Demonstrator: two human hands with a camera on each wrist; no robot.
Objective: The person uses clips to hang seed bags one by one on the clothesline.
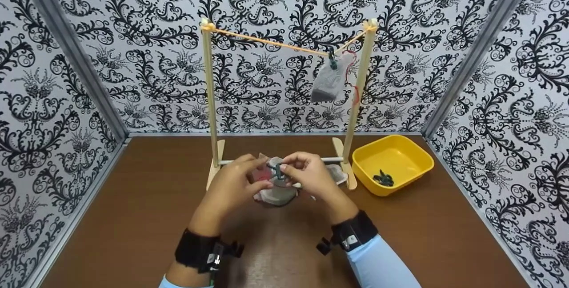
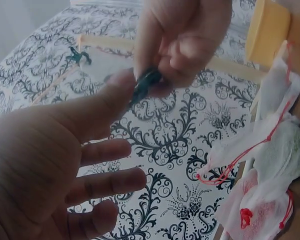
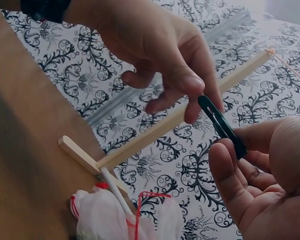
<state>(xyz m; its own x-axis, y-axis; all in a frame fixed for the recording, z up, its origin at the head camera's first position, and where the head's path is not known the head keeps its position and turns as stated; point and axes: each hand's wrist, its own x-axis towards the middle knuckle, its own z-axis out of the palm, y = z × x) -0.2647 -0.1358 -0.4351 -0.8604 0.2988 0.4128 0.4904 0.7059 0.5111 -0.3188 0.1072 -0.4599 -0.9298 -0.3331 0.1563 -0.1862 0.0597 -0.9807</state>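
Note:
My right hand point(image 1: 309, 172) pinches a dark green clothespin point(image 3: 222, 127) between thumb and fingers. Close by is my left hand point(image 1: 233, 186), its thumb and index fingertip apart at the clothespin's far end and its other fingers loosely spread. Whether the left fingertips touch the clothespin is hard to tell. Below the hands lie white sheer drawstring pouches point(image 2: 285, 150) with red cords, one with pinkish contents. Another filled pouch point(image 1: 329, 79) hangs from the orange cord point(image 1: 271, 42), held by a green clothespin point(image 1: 332, 59).
Two wooden posts point(image 1: 209, 92) on feet carry the cord, which sags toward the right. A pale crossbar point(image 3: 116, 192) joins them low down. On the brown table point(image 1: 146, 199), at right, stands a yellow basin point(image 1: 391, 159) holding several dark green clothespins point(image 1: 383, 178). Patterned walls surround the table.

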